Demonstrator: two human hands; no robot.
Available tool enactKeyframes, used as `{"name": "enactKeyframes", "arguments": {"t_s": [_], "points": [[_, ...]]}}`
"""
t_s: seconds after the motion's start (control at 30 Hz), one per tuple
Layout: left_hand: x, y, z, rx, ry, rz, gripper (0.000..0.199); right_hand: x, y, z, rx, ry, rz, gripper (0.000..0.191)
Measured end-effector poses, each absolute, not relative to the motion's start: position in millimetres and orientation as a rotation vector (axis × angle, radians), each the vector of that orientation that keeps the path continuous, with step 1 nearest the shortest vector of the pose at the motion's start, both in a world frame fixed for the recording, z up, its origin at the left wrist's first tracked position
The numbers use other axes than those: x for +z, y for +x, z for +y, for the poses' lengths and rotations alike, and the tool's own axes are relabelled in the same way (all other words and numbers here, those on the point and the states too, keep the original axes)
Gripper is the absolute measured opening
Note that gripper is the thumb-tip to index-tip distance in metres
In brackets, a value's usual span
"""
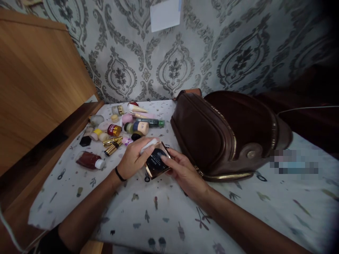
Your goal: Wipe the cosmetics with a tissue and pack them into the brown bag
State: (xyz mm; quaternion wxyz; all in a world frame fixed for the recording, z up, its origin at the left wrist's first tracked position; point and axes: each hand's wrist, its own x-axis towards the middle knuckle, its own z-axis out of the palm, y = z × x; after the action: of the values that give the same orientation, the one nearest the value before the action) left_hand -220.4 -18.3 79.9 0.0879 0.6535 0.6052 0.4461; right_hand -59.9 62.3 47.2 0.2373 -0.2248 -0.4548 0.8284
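Note:
My right hand grips a square black compact with gold edges, its thumb lying on the dark lid. A white wipe or tissue is pinched in my left hand, at the compact's upper left edge. Just beyond my left hand are gold lipstick tubes, a dark red jar with a gold lid and a green bottle. A bottle of dark red liquid with a white cap lies on its side to the left.
A large brown leather bag with gold zips lies to the right of my hands. Several more cosmetics, among them a pink sponge, are grouped at the back left. A wooden panel stands at the left, and patterned wallpaper is behind.

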Motion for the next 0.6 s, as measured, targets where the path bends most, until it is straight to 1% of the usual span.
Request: {"name": "enactKeyframes", "arguments": {"t_s": [0.1,0.23,0.4,0.5,0.6], "points": [[80.2,-222.5,-19.0,1.316,1.996,1.731,0.039,46.3,-58.6,60.6,2.305,-0.568,-1.350,0.032],[77.0,-223.2,-18.4,1.449,1.833,1.804,0.049,45.7,-60.7,58.0,2.344,-0.566,-1.193,0.034],[73.0,-217.4,-16.5,1.603,1.542,1.812,0.046,45.0,-64.4,57.6,2.402,-0.598,-0.952,0.032],[69.6,-214.1,-16.6,1.585,1.593,1.745,0.045,45.7,-64.7,58.4,2.438,-0.589,-0.859,0.031],[63.9,-216.2,-17.6,1.522,1.735,1.656,0.055,45.7,-64.6,59.6,2.472,-0.574,-0.792,0.034]]}}
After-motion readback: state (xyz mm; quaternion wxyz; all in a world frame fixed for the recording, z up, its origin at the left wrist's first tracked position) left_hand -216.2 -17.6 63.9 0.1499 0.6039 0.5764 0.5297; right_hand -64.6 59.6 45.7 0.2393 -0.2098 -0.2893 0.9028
